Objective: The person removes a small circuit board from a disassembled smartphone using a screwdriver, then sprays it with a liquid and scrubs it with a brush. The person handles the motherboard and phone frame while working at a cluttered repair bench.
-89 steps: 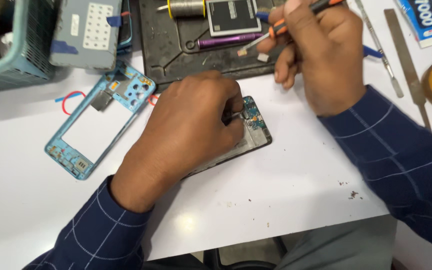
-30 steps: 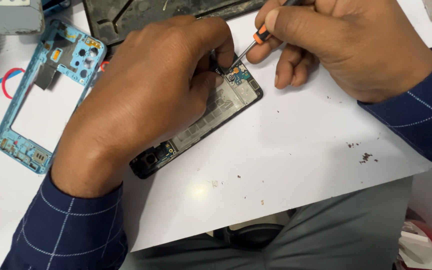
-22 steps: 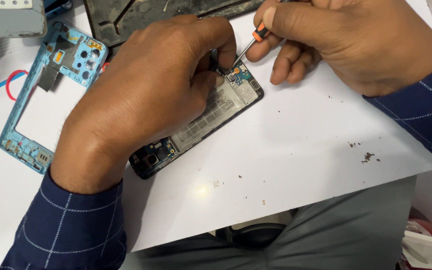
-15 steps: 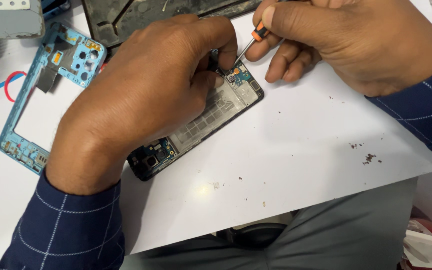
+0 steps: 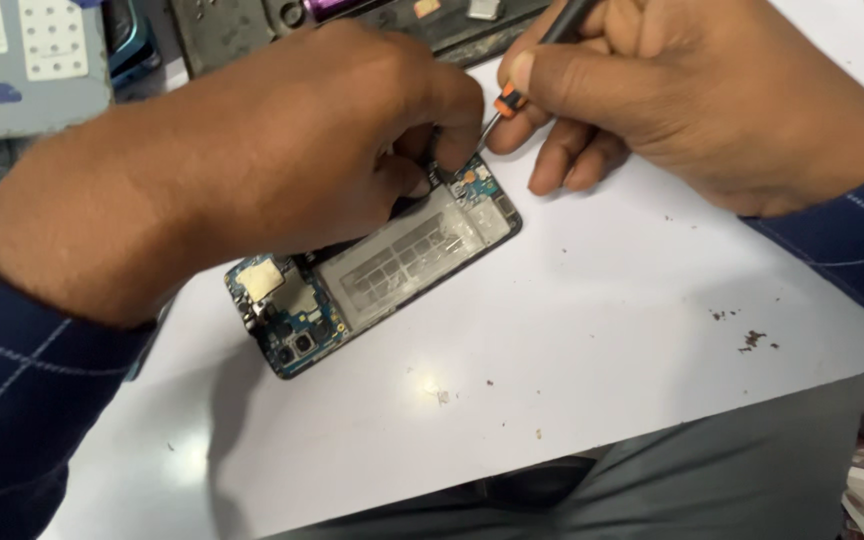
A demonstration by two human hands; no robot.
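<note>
Under both hands lies the opened phone [image 5: 377, 285], left hand [image 5: 252, 170] pinning it, right hand [image 5: 692, 95] gripping a screwdriver [image 5: 507, 100].

A white counter [image 5: 592, 360] fills the scene, speckled with dark crumbs at the right. A dark mat [image 5: 222, 30] lies at the far edge. Light glints softly off the near surface.

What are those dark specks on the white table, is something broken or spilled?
Small dark crumbs lie scattered on the white table, right of the opened phone. They look like loose debris. The phone's back is off, its circuit boards bare.
</note>
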